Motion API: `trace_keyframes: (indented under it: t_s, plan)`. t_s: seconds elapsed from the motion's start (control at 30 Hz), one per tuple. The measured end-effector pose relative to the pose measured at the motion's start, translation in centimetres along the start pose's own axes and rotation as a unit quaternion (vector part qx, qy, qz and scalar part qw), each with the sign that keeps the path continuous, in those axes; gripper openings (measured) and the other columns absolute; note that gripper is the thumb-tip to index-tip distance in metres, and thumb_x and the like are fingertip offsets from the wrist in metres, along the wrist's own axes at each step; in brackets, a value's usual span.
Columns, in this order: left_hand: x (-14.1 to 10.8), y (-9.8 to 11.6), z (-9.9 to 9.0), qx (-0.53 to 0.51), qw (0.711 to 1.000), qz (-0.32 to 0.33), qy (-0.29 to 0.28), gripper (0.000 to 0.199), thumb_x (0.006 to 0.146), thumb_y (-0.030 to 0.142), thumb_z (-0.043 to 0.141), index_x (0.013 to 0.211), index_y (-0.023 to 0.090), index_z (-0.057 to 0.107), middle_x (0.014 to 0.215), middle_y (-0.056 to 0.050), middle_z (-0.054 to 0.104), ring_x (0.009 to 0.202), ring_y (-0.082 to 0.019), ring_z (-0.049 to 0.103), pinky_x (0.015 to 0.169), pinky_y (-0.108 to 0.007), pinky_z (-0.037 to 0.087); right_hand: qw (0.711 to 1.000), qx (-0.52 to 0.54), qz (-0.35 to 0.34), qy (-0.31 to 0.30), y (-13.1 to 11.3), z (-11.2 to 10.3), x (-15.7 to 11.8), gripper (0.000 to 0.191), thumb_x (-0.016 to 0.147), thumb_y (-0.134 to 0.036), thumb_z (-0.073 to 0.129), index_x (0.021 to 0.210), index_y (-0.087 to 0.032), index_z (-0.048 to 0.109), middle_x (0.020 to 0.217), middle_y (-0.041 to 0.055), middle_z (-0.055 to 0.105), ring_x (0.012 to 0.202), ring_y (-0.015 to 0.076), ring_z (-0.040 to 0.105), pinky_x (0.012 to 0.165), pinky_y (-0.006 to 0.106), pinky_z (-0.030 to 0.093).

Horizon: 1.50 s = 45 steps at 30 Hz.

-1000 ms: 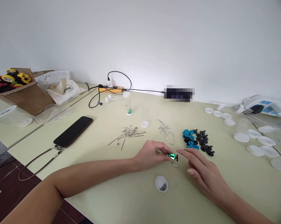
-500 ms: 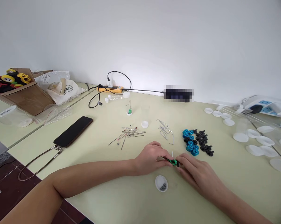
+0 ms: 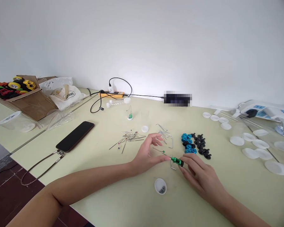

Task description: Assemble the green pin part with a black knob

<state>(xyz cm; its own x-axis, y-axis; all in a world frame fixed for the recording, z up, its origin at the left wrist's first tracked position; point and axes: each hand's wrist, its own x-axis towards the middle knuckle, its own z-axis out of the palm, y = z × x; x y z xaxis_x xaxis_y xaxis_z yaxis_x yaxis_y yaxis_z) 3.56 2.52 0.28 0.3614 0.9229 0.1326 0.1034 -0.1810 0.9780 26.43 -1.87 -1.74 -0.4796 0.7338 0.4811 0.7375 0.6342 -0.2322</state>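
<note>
My right hand (image 3: 198, 173) pinches the black end of a small green-handled screwdriver (image 3: 176, 161), whose thin shaft points left. My left hand (image 3: 149, 154) is open around that shaft, fingers apart, its thumb tip at the front of the handle; whether it touches I cannot tell. A small green piece (image 3: 163, 151) shows beside the shaft. Under the handle lies an L-shaped hex key (image 3: 172, 167), partly hidden. Nearer me, a white cap (image 3: 158, 184) holds small metal screws (image 3: 162, 189). More hex keys (image 3: 165, 133) lie beyond my hands.
Thin metal shafts (image 3: 130, 137) are scattered left of the hex keys. Blue knobs (image 3: 186, 137) and black knobs (image 3: 201, 143) lie to the right, white lids (image 3: 261, 143) farther right. A phone (image 3: 75, 136), a cardboard box (image 3: 35, 105) and a power strip (image 3: 112, 94) are also present.
My left hand has loosened from a pinch, its fingers spreading apart. More of the green handle and the thin shaft now shows. My right hand still pinches the end.
</note>
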Motion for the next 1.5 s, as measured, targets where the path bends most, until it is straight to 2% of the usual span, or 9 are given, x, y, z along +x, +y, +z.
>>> trace_keyframes:
  t_s: [0.17, 0.5, 0.67, 0.8, 0.93, 1.07, 1.17, 1.27, 1.5]
  plan:
    - [0.7, 0.1, 0.0, -0.062, 0.990, -0.088, -0.088, 0.049, 0.066, 0.045, 0.074, 0.106, 0.020, 0.064, 0.092, -0.003, 0.064, 0.093, -0.009, 0.058, 0.092, -0.023, 0.043, 0.999, 0.027, 0.017, 0.013, 0.0, -0.1, -0.1, 0.020, 0.090, -0.018, 0.047, 0.111, -0.018, 0.049, 0.103, 0.0060, 0.053, 0.061, -0.0003, 0.044, 0.054, 0.013, 0.038]
    - [0.6, -0.6, 0.2, -0.143, 0.978, -0.069, -0.138, 0.024, 0.070, 0.035, 0.072, 0.078, 0.011, 0.071, 0.082, -0.005, 0.068, 0.077, -0.009, 0.063, 0.079, -0.020, 0.050, 0.998, -0.006, -0.057, -0.026, -0.2, 0.4, 0.1, 0.019, 0.090, -0.023, 0.049, 0.106, -0.016, 0.051, 0.093, 0.0053, 0.055, 0.074, 0.0053, 0.052, 0.059, 0.016, 0.039]
    - [0.7, -0.5, 0.1, -0.099, 0.992, -0.024, -0.074, 0.029, 0.080, 0.040, 0.061, 0.079, 0.012, 0.071, 0.083, -0.006, 0.065, 0.082, -0.008, 0.059, 0.080, -0.019, 0.046, 0.998, 0.003, -0.043, -0.036, -0.5, 0.3, 0.0, 0.015, 0.092, -0.023, 0.044, 0.103, -0.017, 0.054, 0.095, 0.0044, 0.056, 0.074, 0.0046, 0.053, 0.061, 0.016, 0.040]
    - [0.9, -0.6, -0.2, -0.039, 0.999, -0.003, -0.002, 0.032, 0.084, 0.042, 0.054, 0.076, 0.015, 0.070, 0.087, -0.004, 0.055, 0.085, -0.006, 0.053, 0.083, -0.018, 0.042, 0.994, -0.084, -0.063, 0.037, 0.3, -0.8, 0.5, 0.017, 0.091, -0.019, 0.046, 0.104, -0.016, 0.055, 0.104, 0.0047, 0.058, 0.086, 0.0067, 0.056, 0.067, 0.019, 0.042]
    - [1.1, -0.8, -0.1, -0.033, 0.999, -0.031, -0.005, 0.030, 0.085, 0.041, 0.053, 0.080, 0.018, 0.070, 0.092, -0.003, 0.050, 0.089, -0.006, 0.050, 0.079, -0.017, 0.041, 0.955, -0.255, -0.129, 0.081, 4.5, -2.8, 2.6, 0.028, 0.084, -0.018, 0.057, 0.113, -0.015, 0.055, 0.118, 0.0019, 0.058, 0.100, 0.0131, 0.056, 0.091, 0.030, 0.045]
    - [1.2, -0.9, 0.2, -0.080, 0.994, -0.067, -0.023, 0.030, 0.083, 0.044, 0.055, 0.082, 0.016, 0.069, 0.097, -0.004, 0.049, 0.088, -0.006, 0.052, 0.076, -0.018, 0.041, 0.926, -0.348, -0.145, 0.030, 11.5, -3.7, 6.5, 0.048, 0.086, -0.007, 0.044, 0.133, -0.017, 0.044, 0.141, 0.0007, 0.040, 0.110, 0.0203, 0.052, 0.088, 0.037, 0.045]
    - [1.3, -1.1, 0.4, -0.083, 0.993, -0.079, -0.027, 0.029, 0.083, 0.043, 0.055, 0.083, 0.016, 0.067, 0.097, -0.004, 0.050, 0.088, -0.006, 0.052, 0.076, -0.018, 0.041, 0.921, -0.359, -0.147, -0.025, 16.7, -2.6, 9.7, 0.063, 0.085, 0.004, 0.024, 0.142, -0.020, 0.035, 0.147, 0.0026, 0.028, 0.123, 0.0224, 0.046, 0.090, 0.042, 0.046]
    - [1.4, -1.4, 0.3, -0.060, 0.994, -0.087, -0.036, 0.029, 0.083, 0.043, 0.055, 0.084, 0.018, 0.067, 0.097, -0.004, 0.051, 0.088, -0.007, 0.051, 0.076, -0.019, 0.040, 0.924, -0.343, -0.156, -0.069, 20.9, -0.8, 12.1, 0.059, 0.091, -0.003, 0.025, 0.146, -0.023, 0.027, 0.148, 0.0024, 0.025, 0.135, 0.0216, 0.035, 0.102, 0.046, 0.042]
    - [1.2, -1.2, 0.0, -0.029, 0.990, -0.125, -0.061, 0.024, 0.079, 0.042, 0.061, 0.091, 0.023, 0.068, 0.102, -0.003, 0.052, 0.094, -0.007, 0.049, 0.080, -0.019, 0.040, 0.939, -0.269, -0.185, -0.109, 26.6, 1.2, 15.5, 0.059, 0.094, -0.006, 0.021, 0.149, -0.027, 0.015, 0.148, 0.0031, 0.025, 0.143, 0.0199, 0.019, 0.118, 0.052, 0.017]
